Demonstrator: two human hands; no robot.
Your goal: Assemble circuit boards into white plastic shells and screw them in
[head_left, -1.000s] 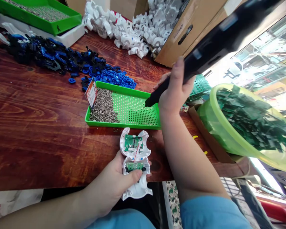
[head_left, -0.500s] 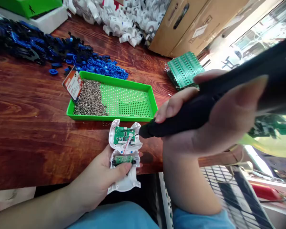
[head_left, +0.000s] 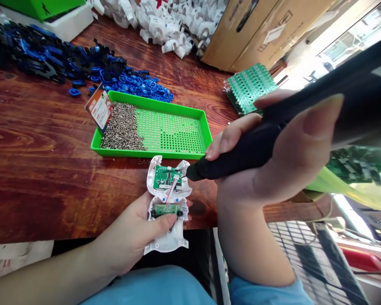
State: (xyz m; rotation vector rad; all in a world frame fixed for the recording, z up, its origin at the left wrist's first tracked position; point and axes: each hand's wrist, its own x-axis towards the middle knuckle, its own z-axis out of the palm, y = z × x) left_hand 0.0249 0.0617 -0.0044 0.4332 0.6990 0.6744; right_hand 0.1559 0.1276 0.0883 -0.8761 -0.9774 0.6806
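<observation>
My left hand [head_left: 136,231] grips an opened white plastic housing [head_left: 169,239] at the table's front edge, thumb across its lower half. A small circuit board [head_left: 161,209] sits under the thumb tip. In the upper half lies a larger green circuit board [head_left: 163,178], joined to the lower one by a thin ribbon of wires [head_left: 170,194]. Wrapped in my right hand [head_left: 273,165] is a black electric screwdriver [head_left: 247,159], held slanting from the upper right. Its nose is at the right rim of the upper half; whether the tip touches a screw cannot be made out.
Behind the housing stands a green tray [head_left: 152,153] of small screws with a card [head_left: 100,108] in it. Blue and black parts [head_left: 136,84] are heaped at left, white parts [head_left: 178,29] at the back. A cardboard box [head_left: 241,38] and stacked green boards [head_left: 250,87] stand at right.
The view has shifted slightly, so the tray and table sit a little higher and further right. Both hands keep their holds, with the screwdriver nose still at the upper half's right side.
</observation>
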